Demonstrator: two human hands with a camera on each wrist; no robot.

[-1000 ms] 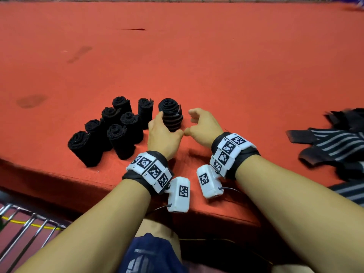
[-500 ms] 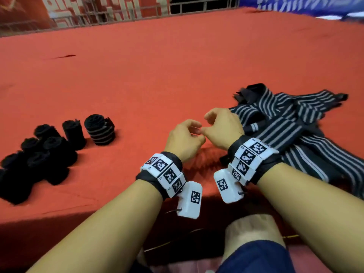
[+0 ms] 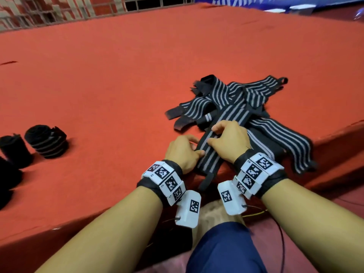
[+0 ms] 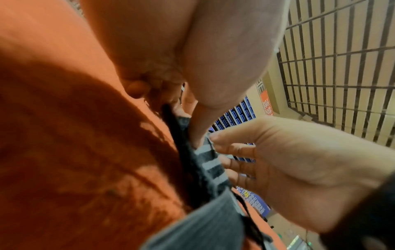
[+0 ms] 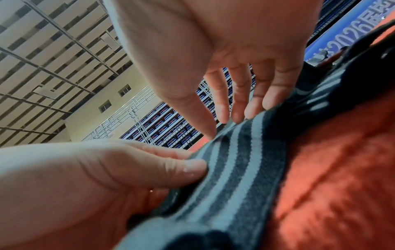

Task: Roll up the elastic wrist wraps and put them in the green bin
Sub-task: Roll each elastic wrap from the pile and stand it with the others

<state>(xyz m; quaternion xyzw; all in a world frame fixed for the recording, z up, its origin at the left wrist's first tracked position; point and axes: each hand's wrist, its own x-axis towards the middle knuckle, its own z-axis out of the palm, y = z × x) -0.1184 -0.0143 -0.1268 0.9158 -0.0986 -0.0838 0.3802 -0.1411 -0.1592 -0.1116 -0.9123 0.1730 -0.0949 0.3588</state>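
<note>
A black wrist wrap with grey stripes (image 3: 208,162) lies flat near the table's front edge, its tail hanging over the edge. My left hand (image 3: 194,148) pinches its left edge, thumb on top (image 5: 192,169). My right hand (image 3: 211,135) pinches the same wrap a little farther up, fingertips (image 5: 237,118) on the cloth. Just behind the hands lies a loose pile of striped wraps (image 3: 246,99). Several rolled wraps (image 3: 46,143) stand at the left. No green bin is in view.
The red felt table (image 3: 137,75) stretches far back to a metal railing (image 3: 59,12). Its front edge runs just under my wrists, and its right corner drops off near the pile. My knee in blue shorts (image 3: 222,249) sits below the edge.
My left hand let go of the rolled wrap at the left. Both hands moved right to the striped pile and took hold of one flat wrap. The head view swung right.
</note>
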